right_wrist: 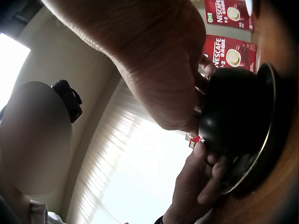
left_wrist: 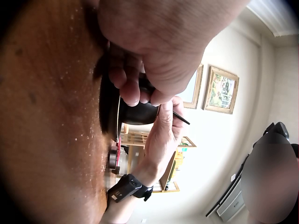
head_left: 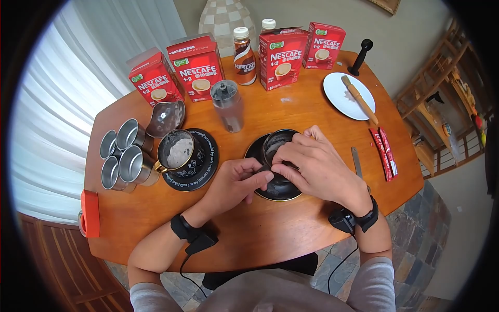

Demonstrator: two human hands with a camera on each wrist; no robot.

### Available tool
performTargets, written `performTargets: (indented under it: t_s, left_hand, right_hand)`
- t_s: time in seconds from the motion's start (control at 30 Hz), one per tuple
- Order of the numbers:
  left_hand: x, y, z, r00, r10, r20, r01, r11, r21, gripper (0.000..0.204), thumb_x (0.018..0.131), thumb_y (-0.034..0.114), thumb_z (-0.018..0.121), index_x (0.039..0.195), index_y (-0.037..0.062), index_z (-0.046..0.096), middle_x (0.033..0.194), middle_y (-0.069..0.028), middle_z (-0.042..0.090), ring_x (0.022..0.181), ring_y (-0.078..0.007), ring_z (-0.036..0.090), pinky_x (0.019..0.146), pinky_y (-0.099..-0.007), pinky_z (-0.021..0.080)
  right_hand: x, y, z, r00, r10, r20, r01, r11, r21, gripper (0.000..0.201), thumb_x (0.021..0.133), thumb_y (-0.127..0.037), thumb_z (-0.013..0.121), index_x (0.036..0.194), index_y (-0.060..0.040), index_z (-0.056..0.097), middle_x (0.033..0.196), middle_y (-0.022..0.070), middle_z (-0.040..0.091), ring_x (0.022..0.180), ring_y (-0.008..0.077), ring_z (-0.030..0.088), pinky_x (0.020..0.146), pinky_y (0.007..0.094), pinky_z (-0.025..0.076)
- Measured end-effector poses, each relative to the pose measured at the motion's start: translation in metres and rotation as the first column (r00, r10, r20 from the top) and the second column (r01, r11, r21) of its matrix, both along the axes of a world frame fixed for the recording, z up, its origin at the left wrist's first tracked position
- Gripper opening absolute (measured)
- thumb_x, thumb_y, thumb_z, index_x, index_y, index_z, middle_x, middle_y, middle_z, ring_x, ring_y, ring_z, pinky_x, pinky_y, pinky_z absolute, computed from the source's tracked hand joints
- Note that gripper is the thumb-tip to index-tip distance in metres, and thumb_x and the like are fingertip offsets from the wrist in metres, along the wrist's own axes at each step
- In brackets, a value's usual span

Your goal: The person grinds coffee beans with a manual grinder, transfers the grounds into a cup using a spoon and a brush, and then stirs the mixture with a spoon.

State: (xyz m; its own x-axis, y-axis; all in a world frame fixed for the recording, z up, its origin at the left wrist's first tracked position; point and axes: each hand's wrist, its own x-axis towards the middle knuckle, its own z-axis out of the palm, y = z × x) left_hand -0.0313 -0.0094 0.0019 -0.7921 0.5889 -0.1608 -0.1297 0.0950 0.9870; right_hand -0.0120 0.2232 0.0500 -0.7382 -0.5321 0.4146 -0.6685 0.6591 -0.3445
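Observation:
A black cup (head_left: pixel 275 143) with powder inside stands on a black saucer (head_left: pixel 278 195) in front of the person. The left hand (head_left: pixel 241 179) holds the cup at its near left side, where the handle lies hidden by the fingers. Over the rim, the right hand (head_left: pixel 312 164) has its fingers curled and pinches a thin dark stick (left_wrist: pixel 181 117), whose end pokes out past the fingers in the left wrist view. The stick's lower end is hidden. To the left, another black cup (head_left: pixel 179 151) with a gold handle holds pale powder on its lettered saucer (head_left: pixel 208 174).
Several steel cups (head_left: pixel 138 164) and a glass bowl (head_left: pixel 166 118) stand left. Behind are a grinder (head_left: pixel 227 106), red Nescafe boxes (head_left: pixel 196 73) and a coffee bottle (head_left: pixel 244 60). A white plate (head_left: pixel 335 99) with a brush (head_left: pixel 358 99), red sachets (head_left: pixel 384 156) and a black tamper (head_left: pixel 359 57) lie right.

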Motion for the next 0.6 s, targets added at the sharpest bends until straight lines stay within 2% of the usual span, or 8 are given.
performTargets:
  t_s: [0.2, 0.3, 0.6]
  left_hand:
    - [0.0000, 0.0001, -0.0001, 1.000, 0.000, 0.005, 0.000, 1.000, 0.009, 0.023, 0.103, 0.023, 0.071, 0.093, 0.0029, 0.070, 0.077, 0.0018, 0.068, 0.053, -0.0023, 0.054, 0.047, -0.0193, 0.040]
    - [-0.0004, -0.0003, 0.0017, 1.000, -0.002, 0.027, 0.002, 1.000, -0.001, 0.017, 0.103, 0.017, 0.070, 0.094, 0.0019, 0.069, 0.080, -0.0028, 0.072, 0.053, -0.0052, 0.057, 0.047, -0.0206, 0.041]
    - [-0.0002, 0.0000, 0.0032, 1.000, -0.004, 0.024, 0.004, 1.000, -0.007, 0.018, 0.103, 0.017, 0.070, 0.094, 0.0016, 0.069, 0.080, -0.0026, 0.072, 0.053, -0.0049, 0.056, 0.048, -0.0204, 0.040]
  right_hand:
    - [-0.0018, -0.0002, -0.0028, 0.999, 0.008, -0.033, -0.008, 1.000, -0.013, 0.014, 0.093, -0.022, 0.075, 0.088, -0.0105, 0.069, 0.077, 0.0066, 0.061, 0.082, 0.0246, 0.058, 0.080, 0.0383, 0.038]
    - [-0.0020, -0.0003, -0.0027, 0.999, 0.008, -0.035, -0.009, 1.000, -0.018, 0.013, 0.093, -0.021, 0.075, 0.088, -0.0105, 0.069, 0.077, 0.0063, 0.060, 0.082, 0.0244, 0.058, 0.080, 0.0380, 0.038]
    - [-0.0023, -0.0004, -0.0030, 0.999, 0.012, -0.036, -0.013, 0.999, -0.032, 0.011, 0.093, -0.019, 0.075, 0.089, -0.0101, 0.069, 0.077, 0.0063, 0.061, 0.081, 0.0245, 0.058, 0.080, 0.0382, 0.039]
